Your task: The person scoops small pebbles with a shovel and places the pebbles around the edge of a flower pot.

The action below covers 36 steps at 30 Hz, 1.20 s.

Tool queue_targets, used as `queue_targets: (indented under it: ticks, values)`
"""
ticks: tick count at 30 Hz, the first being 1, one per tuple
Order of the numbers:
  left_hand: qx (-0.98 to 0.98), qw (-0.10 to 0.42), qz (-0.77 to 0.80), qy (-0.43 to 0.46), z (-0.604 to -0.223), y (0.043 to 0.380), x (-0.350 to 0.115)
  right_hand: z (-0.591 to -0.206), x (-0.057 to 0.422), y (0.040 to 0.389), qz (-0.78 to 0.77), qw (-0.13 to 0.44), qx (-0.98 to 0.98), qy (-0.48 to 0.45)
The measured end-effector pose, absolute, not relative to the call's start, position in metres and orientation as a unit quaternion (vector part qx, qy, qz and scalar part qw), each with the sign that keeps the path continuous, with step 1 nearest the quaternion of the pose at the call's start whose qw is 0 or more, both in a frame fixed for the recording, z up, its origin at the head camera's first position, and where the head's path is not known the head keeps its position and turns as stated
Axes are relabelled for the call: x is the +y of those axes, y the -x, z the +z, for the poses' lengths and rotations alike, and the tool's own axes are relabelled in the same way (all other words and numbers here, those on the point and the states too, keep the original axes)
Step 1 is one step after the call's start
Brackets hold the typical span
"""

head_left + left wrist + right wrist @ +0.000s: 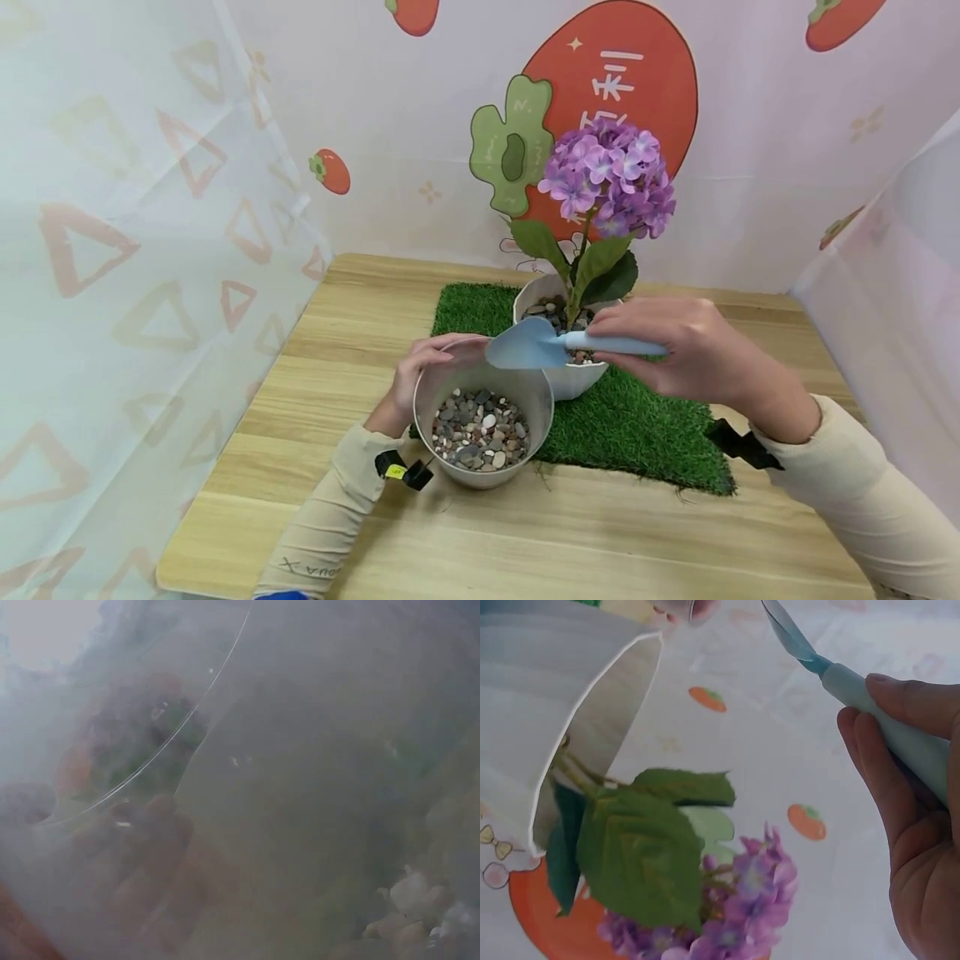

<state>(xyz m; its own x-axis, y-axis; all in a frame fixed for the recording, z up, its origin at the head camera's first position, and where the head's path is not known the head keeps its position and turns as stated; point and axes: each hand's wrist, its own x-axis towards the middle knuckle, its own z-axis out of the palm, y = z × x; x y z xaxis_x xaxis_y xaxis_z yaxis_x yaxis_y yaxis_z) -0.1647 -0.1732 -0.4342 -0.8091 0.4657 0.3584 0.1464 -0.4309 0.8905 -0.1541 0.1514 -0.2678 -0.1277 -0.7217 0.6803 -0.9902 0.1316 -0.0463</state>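
Observation:
In the head view my right hand (675,346) grips the pale blue handle of a small garden trowel (528,343), its blade pointing left over the far rim of a whitish bucket (483,479). Pebbles (480,429) in mixed greys, browns and white cover the bucket's bottom. At the bucket's left rim my left hand (408,379) holds it, the fingers reaching over the far side. Behind stands a white pot (573,383) with a purple hydrangea (611,179) set in pebbles. In the right wrist view the trowel (847,682) is pinched between thumb and fingers. The left wrist view is hazy.
The white pot stands on a green artificial grass mat (637,433), on a wooden table (600,533). Printed white cloth walls (420,125) surround the table at the back and sides. The flower's leaves (600,262) spread just behind my right hand.

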Motion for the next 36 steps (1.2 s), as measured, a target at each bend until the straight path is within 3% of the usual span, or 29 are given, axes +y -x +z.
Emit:
queue_targets:
  ticks: [8,18,29,31,36]
  values:
    - [0.523,0.096,0.779,-0.332,-0.434,0.168,-0.173,-0.282,0.124,0.149,0.165,0.202,-0.724,-0.638]
    - [0.499,0.111,0.799,-0.317,-0.434,0.169,-0.170,-0.303,0.091,0.152,0.030,0.159,-0.754,-0.636]
    - [0.484,0.123,0.812,-0.302,-0.437,0.165,-0.169,-0.327,0.056,0.141,-0.141,0.184,-0.763,-0.603]
    - [0.485,0.124,0.812,-0.300,-0.437,0.163,-0.169,-0.331,0.050,0.141,-0.147,0.159,-0.770,-0.600]
    - [0.483,0.116,0.811,-0.310,-0.435,0.162,-0.171,-0.333,0.039,0.152,-0.050,0.026,-0.801,-0.596]
